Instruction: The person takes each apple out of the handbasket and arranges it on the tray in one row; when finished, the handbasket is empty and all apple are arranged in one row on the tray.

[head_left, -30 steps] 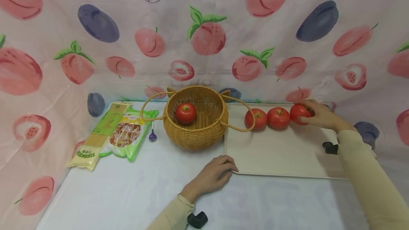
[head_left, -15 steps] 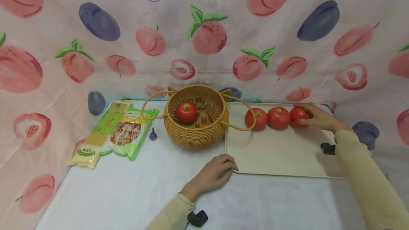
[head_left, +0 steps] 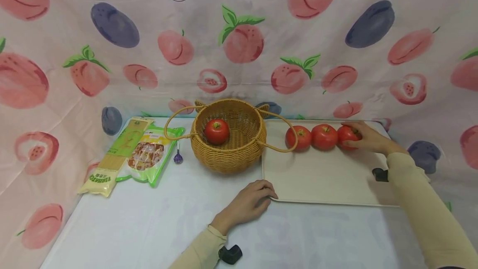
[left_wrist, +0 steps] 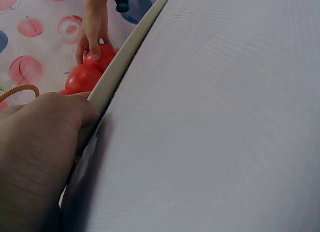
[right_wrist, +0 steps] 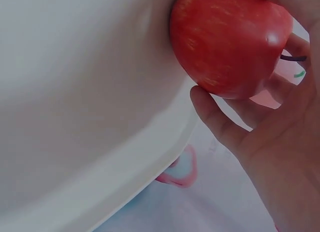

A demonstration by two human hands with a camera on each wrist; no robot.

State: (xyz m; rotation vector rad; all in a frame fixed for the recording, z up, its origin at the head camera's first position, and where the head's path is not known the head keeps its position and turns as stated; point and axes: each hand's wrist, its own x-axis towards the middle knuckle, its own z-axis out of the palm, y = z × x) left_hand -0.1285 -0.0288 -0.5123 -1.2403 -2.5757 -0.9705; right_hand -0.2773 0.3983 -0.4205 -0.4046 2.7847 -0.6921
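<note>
Fruit-printed cloth (head_left: pixel 246 82) is hung behind a white tabletop (head_left: pixel 130 227). At the back edge, one apple (head_left: pixel 215 131) is held in a wicker basket (head_left: pixel 224 163). On the tray (head_left: pixel 321 177), three apples (head_left: pixel 324 137) are lined along the back edge; the rightmost is gripped by the right hand (head_left: pixel 369 137). The tray's front left corner is touched by the left hand (head_left: pixel 246 203), fingers loosely bent.
</note>
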